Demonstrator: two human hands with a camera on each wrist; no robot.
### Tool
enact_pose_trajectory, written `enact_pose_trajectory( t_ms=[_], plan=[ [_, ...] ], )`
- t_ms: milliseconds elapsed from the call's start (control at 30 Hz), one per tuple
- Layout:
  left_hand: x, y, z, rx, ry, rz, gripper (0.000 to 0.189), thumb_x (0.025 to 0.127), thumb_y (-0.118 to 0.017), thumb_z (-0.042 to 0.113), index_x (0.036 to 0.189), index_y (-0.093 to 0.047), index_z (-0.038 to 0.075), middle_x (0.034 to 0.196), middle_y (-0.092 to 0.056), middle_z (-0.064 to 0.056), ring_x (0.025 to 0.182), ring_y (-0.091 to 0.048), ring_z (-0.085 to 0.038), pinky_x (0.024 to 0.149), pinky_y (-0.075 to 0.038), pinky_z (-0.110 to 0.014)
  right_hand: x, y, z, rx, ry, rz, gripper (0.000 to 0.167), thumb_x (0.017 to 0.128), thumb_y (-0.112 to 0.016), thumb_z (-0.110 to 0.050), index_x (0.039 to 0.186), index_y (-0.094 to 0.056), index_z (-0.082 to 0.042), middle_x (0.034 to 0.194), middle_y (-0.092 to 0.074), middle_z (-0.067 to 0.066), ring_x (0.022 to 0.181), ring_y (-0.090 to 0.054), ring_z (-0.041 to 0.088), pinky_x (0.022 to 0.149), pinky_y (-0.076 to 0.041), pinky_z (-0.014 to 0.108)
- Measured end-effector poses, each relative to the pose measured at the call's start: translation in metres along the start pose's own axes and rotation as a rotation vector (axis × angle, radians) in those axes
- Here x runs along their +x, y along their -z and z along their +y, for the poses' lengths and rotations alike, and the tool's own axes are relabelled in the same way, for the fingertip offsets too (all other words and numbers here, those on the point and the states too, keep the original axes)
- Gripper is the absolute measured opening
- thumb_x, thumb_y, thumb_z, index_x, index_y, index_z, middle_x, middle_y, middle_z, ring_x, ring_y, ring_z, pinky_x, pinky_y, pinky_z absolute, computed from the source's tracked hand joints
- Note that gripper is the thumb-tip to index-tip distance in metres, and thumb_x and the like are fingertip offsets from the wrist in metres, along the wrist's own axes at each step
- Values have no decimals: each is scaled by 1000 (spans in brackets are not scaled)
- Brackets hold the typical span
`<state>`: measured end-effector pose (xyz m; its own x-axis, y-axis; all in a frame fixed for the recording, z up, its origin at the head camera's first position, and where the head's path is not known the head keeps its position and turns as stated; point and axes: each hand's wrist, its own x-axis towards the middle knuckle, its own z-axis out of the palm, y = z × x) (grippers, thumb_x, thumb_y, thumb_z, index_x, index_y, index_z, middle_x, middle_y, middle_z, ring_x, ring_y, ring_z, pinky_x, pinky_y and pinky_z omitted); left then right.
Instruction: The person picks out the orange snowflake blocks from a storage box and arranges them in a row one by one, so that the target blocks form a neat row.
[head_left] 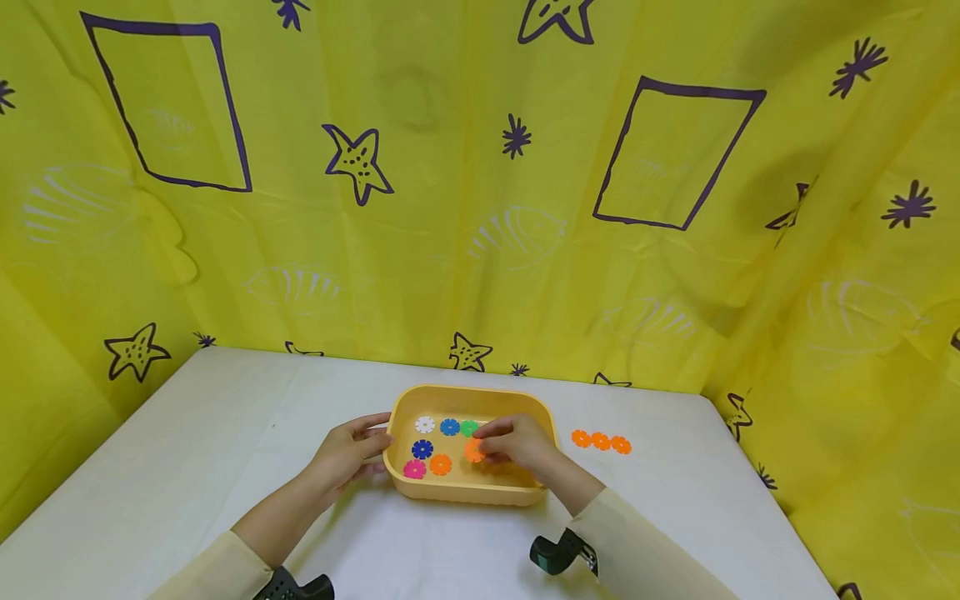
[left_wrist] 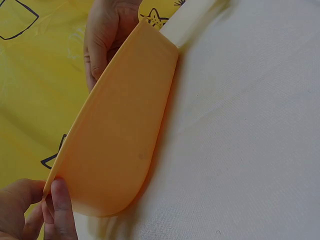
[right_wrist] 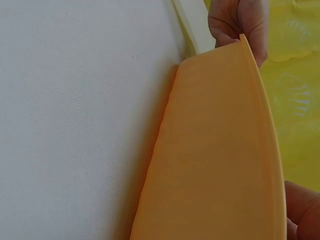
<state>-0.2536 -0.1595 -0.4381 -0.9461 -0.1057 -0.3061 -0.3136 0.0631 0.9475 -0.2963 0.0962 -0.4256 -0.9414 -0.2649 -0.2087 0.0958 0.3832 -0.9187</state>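
A yellow-orange plastic tray [head_left: 480, 493] stands on the table with several flower-shaped notched discs inside. Among them are a white disc [head_left: 425, 425], a blue disc [head_left: 450, 427], a green disc [head_left: 469, 428], a dark blue disc [head_left: 422, 450], a pink disc [head_left: 414, 469] and an orange disc [head_left: 441, 465]. My left hand [head_left: 347, 454] pinches the tray's left rim between thumb and fingers, as the left wrist view confirms. Over the tray's right half, my right hand [head_left: 517, 442] pinches another orange disc [head_left: 473, 451] at its fingertips. In the right wrist view the tray wall hides those fingertips.
Right of the tray, a row of 3 orange discs [head_left: 601, 442] lies on the white tablecloth [head_left: 300, 383], touching or nearly so. A yellow curtain [head_left: 435, 275] with dark drawn stars surrounds the table's back and sides. Black wrist devices [head_left: 558, 553] sit below both forearms.
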Motion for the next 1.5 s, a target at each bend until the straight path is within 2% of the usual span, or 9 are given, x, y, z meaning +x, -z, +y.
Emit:
enact_pose_trajectory(
  t_ms=[267,733,1100,1500],
  plan=[
    [-1,0,1,1,-4,-1,46,95,-64,10,139,-53,5,122,-57,-19,79,-65,-19,69,-60,-30,-8,7,0,35,23,-22,19,87,-67,4,105,-70,10,89,-71,9,68,-66,13,71,-61,30],
    [0,0,0,-12,-14,-4,47,94,-65,8,139,-52,4,120,-58,-19,78,-66,-18,69,-60,-29,-15,20,0,47,12,-20,20,88,-68,1,106,-69,10,88,-69,9,71,-66,14,72,-61,31],
    [-1,0,0,-1,-8,4,47,94,-65,9,139,-53,5,121,-57,-19,77,-66,-18,68,-60,-29,-20,28,-2,63,17,-17,21,86,-69,2,105,-68,11,89,-70,8,73,-70,19,72,-61,33],
    [0,0,-1,-8,-7,5,47,94,-66,10,138,-53,5,122,-58,-20,77,-66,-17,68,-60,-30,-25,36,-3,56,28,-32,20,89,-67,1,105,-68,11,93,-70,8,71,-65,13,73,-61,31]
  ],
)
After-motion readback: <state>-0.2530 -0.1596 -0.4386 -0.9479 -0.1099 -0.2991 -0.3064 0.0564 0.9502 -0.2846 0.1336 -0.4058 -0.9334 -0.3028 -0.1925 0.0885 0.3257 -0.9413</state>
